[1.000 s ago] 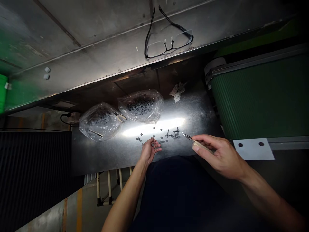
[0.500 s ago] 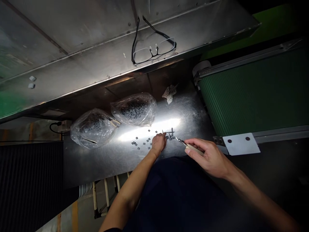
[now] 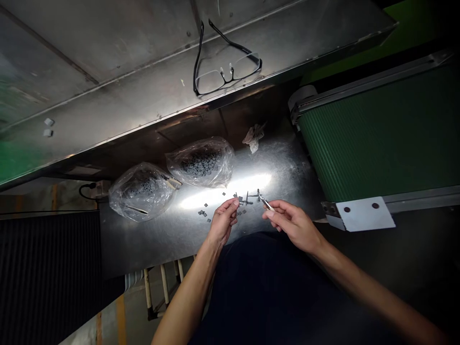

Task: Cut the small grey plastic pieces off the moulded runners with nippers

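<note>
My right hand (image 3: 293,225) grips a small pair of nippers (image 3: 268,205) with pale handles, their metal tips pointing left towards my left hand (image 3: 224,221). The left hand's thumb and fingertips are pinched close together just above the steel table (image 3: 151,244). Whether they hold a tiny piece is hard to tell. Beneath and beyond both hands lie dark branched moulded runners (image 3: 246,201). Several small grey square pieces (image 3: 204,213) are scattered to their left.
Two clear plastic bags of dark pieces (image 3: 199,164) (image 3: 142,192) lie further along the table, near a crumpled tissue (image 3: 254,138). Black-framed glasses (image 3: 226,72) rest on a steel shelf above. A green conveyor belt (image 3: 373,134) runs along the right.
My right hand has moved left with the nippers, closer to my left hand. My left hand has shifted off the runners and its fingers are now pinched together.
</note>
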Tool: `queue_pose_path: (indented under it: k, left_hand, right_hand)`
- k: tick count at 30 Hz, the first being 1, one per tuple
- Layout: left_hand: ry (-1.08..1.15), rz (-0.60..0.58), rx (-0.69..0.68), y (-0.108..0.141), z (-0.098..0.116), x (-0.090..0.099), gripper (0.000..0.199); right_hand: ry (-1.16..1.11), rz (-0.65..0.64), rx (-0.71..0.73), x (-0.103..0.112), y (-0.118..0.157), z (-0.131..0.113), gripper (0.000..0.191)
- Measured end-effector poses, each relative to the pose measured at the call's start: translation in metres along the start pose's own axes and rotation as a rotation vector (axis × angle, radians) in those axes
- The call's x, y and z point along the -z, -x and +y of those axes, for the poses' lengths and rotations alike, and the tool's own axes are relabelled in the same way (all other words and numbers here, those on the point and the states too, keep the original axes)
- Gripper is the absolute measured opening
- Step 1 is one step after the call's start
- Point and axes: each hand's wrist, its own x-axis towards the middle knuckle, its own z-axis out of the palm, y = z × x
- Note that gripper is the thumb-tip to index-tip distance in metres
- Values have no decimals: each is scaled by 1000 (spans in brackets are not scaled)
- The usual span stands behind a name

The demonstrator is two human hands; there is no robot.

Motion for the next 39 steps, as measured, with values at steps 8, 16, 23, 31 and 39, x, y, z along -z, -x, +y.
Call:
queue_pose_path:
  k: [8, 16, 23, 31, 39]
  left_hand:
    - [348, -219, 68, 59, 29, -15, 27]
    - [355, -279, 49, 81, 37, -26, 29]
    - [382, -150, 5, 100, 47, -31, 27]
    - [384, 5, -33, 119, 59, -28, 26]
    - [276, 20, -65, 124, 61, -28, 23]
  right_hand:
    - [-189, -31, -45, -41, -34, 1, 39]
    - [-38, 155, 269, -39, -15, -12, 28]
    - [117, 245, 499, -31, 7, -23, 30]
    - [545, -199, 292, 10, 47, -53, 25]
    - [614, -281, 156, 9, 42, -67, 21]
